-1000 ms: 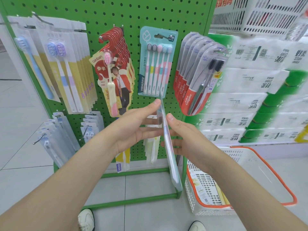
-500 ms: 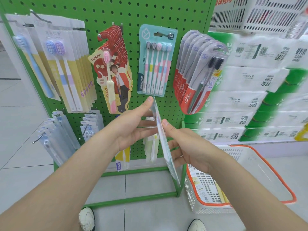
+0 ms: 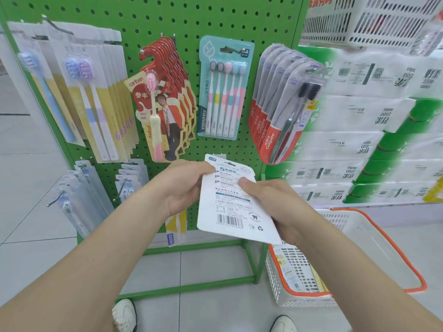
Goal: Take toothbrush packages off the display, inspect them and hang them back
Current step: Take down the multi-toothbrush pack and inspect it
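I hold a toothbrush package (image 3: pixel 231 207) in front of the green pegboard display (image 3: pixel 153 22), its white printed back with a barcode facing me. My left hand (image 3: pixel 185 185) pinches its upper left edge. My right hand (image 3: pixel 275 207) grips its right side, thumb on the card. Above it hangs a teal five-brush package (image 3: pixel 224 89) on a hook. Red canban packages (image 3: pixel 165 109) hang to its left, red Colgate packages (image 3: pixel 280 111) to its right, and yellow-and-white packages (image 3: pixel 96 97) at far left.
A white basket with an orange rim (image 3: pixel 374 238) stands on the floor at lower right. Stacked white and green paper packs (image 3: pixel 369 130) fill the right side. Small clear packages (image 3: pixel 81 195) hang low on the left. My shoes (image 3: pixel 124 315) are near the display's green base frame.
The package was edge-on between my hands; it has turned so its white back faces me. Both hands kept hold and shifted slightly lower.
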